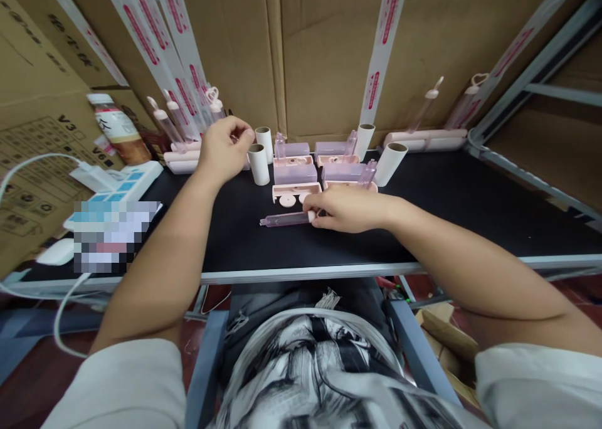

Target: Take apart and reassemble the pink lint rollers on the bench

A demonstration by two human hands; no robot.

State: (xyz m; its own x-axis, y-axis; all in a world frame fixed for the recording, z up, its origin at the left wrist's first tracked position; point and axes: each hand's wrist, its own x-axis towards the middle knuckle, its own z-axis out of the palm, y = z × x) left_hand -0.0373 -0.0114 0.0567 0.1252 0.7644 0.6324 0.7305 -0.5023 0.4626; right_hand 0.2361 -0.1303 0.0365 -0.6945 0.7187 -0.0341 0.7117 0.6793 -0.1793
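My right hand (350, 208) is closed, thumb and fingers pinching the pale pink end of a slim translucent purple tube (286, 219) that lies low over the black tabletop, its narrow tip pointing left. My left hand (224, 150) is raised at the back left with fingers curled into a pinch; what it holds, if anything, is hidden. Just right of it stand two white cardboard-cored rolls (259, 167). Behind the right hand are pink trays (295, 192) and translucent purple cases (295, 174). A small pink disc (287, 201) lies in front of one tray.
Two more white rolls (391, 165) stand at the right. Pink holders (426, 140) with upright capped tubes are at both back corners. On the left are a bottle (120, 131), a power strip (117, 187) and cables. Cardboard (320, 52) walls the back; a metal frame (531, 121) bounds the right.
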